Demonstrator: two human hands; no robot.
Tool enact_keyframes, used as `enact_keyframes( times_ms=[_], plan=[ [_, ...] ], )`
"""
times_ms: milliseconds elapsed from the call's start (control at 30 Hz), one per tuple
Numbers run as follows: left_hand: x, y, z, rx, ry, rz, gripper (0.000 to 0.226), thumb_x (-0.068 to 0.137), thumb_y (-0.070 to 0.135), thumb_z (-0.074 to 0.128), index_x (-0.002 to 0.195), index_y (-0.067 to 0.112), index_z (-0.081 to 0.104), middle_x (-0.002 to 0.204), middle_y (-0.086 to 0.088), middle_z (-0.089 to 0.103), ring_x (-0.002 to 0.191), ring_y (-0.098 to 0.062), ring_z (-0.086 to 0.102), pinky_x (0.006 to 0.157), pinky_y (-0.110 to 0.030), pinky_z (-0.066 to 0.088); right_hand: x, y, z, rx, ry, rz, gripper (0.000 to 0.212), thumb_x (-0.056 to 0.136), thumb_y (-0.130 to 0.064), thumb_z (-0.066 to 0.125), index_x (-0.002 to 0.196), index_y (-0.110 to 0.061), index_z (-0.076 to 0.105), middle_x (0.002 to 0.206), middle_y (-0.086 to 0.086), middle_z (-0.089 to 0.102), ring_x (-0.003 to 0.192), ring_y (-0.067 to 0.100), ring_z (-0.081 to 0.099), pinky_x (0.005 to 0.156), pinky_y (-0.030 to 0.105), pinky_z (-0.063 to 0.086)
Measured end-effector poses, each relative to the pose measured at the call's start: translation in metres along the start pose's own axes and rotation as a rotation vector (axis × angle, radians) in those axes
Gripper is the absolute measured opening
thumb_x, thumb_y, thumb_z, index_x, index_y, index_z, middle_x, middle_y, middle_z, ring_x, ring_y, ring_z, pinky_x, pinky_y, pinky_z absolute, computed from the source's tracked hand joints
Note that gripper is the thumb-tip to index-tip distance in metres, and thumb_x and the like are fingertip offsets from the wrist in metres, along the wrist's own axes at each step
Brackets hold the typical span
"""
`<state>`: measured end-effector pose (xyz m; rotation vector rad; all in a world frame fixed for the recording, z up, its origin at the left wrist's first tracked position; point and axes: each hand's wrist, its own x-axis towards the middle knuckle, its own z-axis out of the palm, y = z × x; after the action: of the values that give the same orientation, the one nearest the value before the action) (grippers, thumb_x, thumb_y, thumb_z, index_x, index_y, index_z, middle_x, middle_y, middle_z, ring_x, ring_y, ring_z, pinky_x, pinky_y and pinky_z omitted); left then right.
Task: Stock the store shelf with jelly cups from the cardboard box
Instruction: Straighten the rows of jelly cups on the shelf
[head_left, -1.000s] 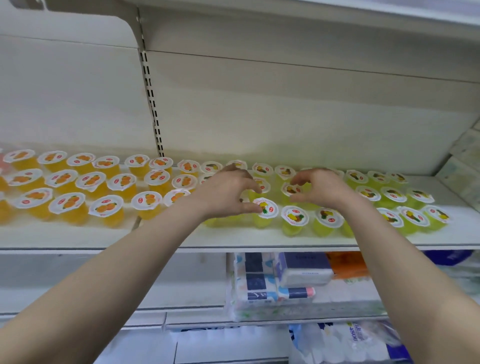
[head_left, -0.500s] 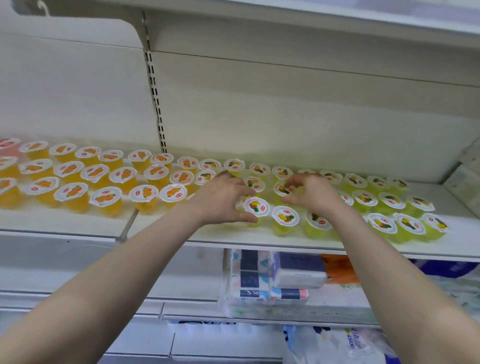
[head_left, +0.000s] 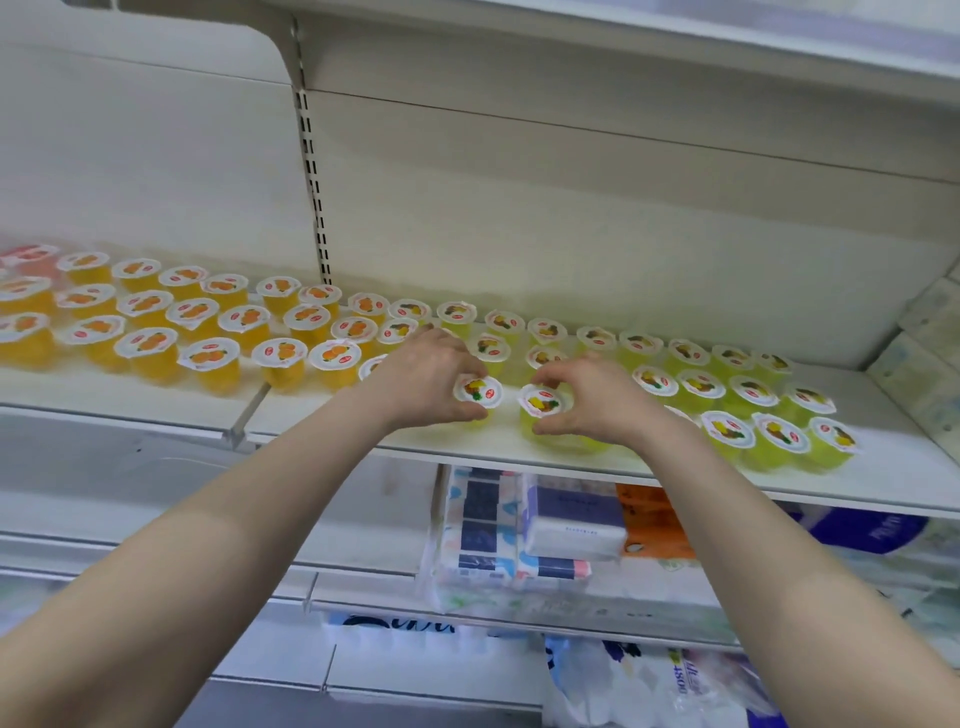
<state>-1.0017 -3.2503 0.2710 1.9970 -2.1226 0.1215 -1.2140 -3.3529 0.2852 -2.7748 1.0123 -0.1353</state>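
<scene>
Right hand (head_left: 597, 402) now pinches front cup (head_left: 541, 402); left hand (head_left: 423, 379) holds neighbour (head_left: 477, 391).

Two hands (head_left: 423, 382), dozens of jelly cups (head_left: 208, 357)

The left hand (head_left: 423, 384) and right hand (head_left: 602, 402) are bare, forearms (head_left: 249, 525) too.

This is a shop aisle; white metal display shelving runs along a plain back panel (head_left: 571, 208), with a slotted upright (head_left: 314, 182) set into it; the shelf (head_left: 519, 447) holds many identical sealed goods set out in rows, orange jelly cups (head_left: 150, 343) to the left and yellow-green jelly cups (head_left: 727, 431) to the right, all with matching printed lids; another shelf (head_left: 623, 31) overhangs above; the tier below holds wrapped tissue packs (head_left: 571, 519) stacked together; lower still lie plastic-bagged goods (head_left: 675, 686).
</scene>
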Motion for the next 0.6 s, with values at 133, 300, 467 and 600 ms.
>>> enact_keyframes(
  times_ms=[133,300,467,600],
  plan=[
    [-0.007,0.002,-0.001,-0.014,-0.006,-0.012,0.066,0.076,0.059,0.069,0.131,0.024,0.059,0.129,-0.002,0.059,0.122,-0.022,0.048,0.106,-0.037,0.031,0.000,-0.001,0.004,-0.029,0.024,0.008,0.059,0.074,-0.049,0.077,0.127,-0.027,0.061,0.116,-0.004,0.066,0.110,0.023,0.049,0.090,0.038,0.045],
    [-0.031,-0.018,-0.002,-0.054,0.087,-0.119,0.079,0.072,0.054,0.076,0.140,0.024,0.048,0.138,-0.004,0.051,0.128,-0.025,0.042,0.108,-0.036,0.029,0.000,-0.009,0.000,0.021,0.099,-0.036,0.069,0.073,-0.057,0.076,0.133,-0.028,0.057,0.124,-0.006,0.063,0.119,0.023,0.048,0.096,0.039,0.043],
    [-0.049,-0.040,0.005,-0.018,0.091,-0.225,0.069,0.077,0.053,0.072,0.137,0.028,0.049,0.133,-0.003,0.053,0.123,-0.026,0.043,0.103,-0.038,0.035,0.010,-0.030,0.010,0.074,0.151,-0.106,0.056,0.073,-0.055,0.077,0.121,-0.031,0.062,0.111,-0.010,0.065,0.112,0.020,0.049,0.092,0.038,0.043],
    [-0.042,-0.039,0.005,0.022,0.113,-0.153,0.065,0.081,0.055,0.068,0.137,0.025,0.052,0.132,-0.003,0.055,0.123,-0.027,0.045,0.105,-0.039,0.033,0.020,-0.046,0.020,0.066,0.138,-0.111,0.050,0.072,-0.053,0.078,0.114,-0.031,0.062,0.111,-0.012,0.064,0.109,0.017,0.046,0.092,0.039,0.042]
  ],
)
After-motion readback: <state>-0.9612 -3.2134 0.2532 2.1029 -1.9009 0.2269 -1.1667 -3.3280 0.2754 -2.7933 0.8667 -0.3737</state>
